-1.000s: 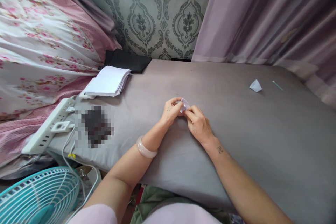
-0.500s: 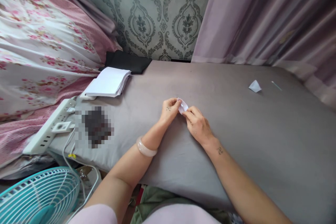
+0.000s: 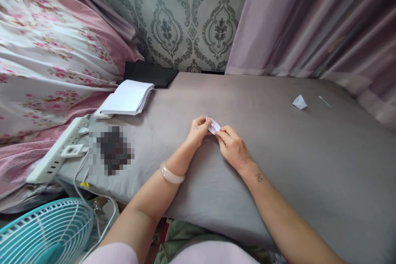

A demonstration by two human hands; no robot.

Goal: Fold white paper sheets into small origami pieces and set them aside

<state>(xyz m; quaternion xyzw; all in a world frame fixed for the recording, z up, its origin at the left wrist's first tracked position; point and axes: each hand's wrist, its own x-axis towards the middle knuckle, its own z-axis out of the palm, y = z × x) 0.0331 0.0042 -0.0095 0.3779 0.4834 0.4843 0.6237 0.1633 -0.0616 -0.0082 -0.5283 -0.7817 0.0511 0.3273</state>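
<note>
Between my two hands is a small folded piece of white paper (image 3: 213,125), held just over the grey-covered surface (image 3: 247,103). My left hand (image 3: 199,130) pinches its left end with the thumb on top. The right end sits in the fingertips of my right hand (image 3: 232,144), which is closed on it from the right side. Part of the paper is hidden by the fingers. Farther off to the right lies another folded white paper piece (image 3: 300,102), touched by neither hand.
A stack of white paper (image 3: 128,97) lies at the back left, beside a black flat item (image 3: 151,74). A white power strip (image 3: 58,148) with cables runs along the left edge, above a turquoise fan (image 3: 46,231). A thin stick (image 3: 324,101) lies at far right.
My left hand has shifted slightly left and its thumb now lies further over the paper. The paper has tilted a little flatter; my right hand stays almost still.
</note>
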